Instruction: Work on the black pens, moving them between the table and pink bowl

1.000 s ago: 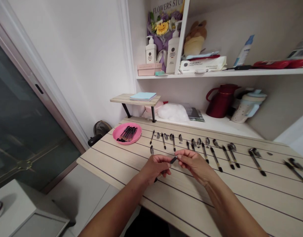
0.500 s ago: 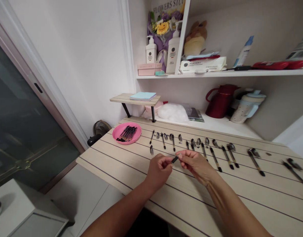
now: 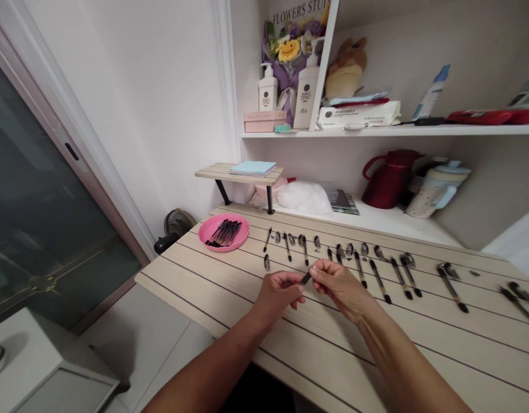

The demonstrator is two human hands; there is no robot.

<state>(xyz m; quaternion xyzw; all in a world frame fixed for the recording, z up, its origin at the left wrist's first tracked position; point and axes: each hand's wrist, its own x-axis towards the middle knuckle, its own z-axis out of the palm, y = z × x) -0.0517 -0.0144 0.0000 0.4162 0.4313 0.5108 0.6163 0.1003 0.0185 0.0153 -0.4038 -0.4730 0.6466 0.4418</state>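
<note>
Above the middle of the desk, my left hand (image 3: 277, 295) and my right hand (image 3: 335, 287) meet over a pen (image 3: 306, 279). Only its short black section shows; the remainder is hidden in my fingers. My left thumb and fingers close around the lower end. At the upper end, my right thumb and forefinger pinch the tip. Beyond my hands lie several black pens, among them one pen (image 3: 378, 281) near my right wrist, with small dark clear-looking pieces like caps (image 3: 267, 263) beside them. A pink plate (image 3: 203, 239) on the left holds a bundle of similar pens.
A small wooden riser (image 3: 206, 170) bears a light blue notebook (image 3: 253, 167) behind the plate. Along the back are a white plastic bag (image 3: 305, 197), a red jug (image 3: 385, 179) and a pale tumbler (image 3: 436, 189). Bottles stand on the white shelf (image 3: 376, 133) above the desk.
My left fingers have shifted and loosened a little around the pen, with the lower fingers now showing beneath. The camera view has moved slightly; the laid-out pens stay in place.
</note>
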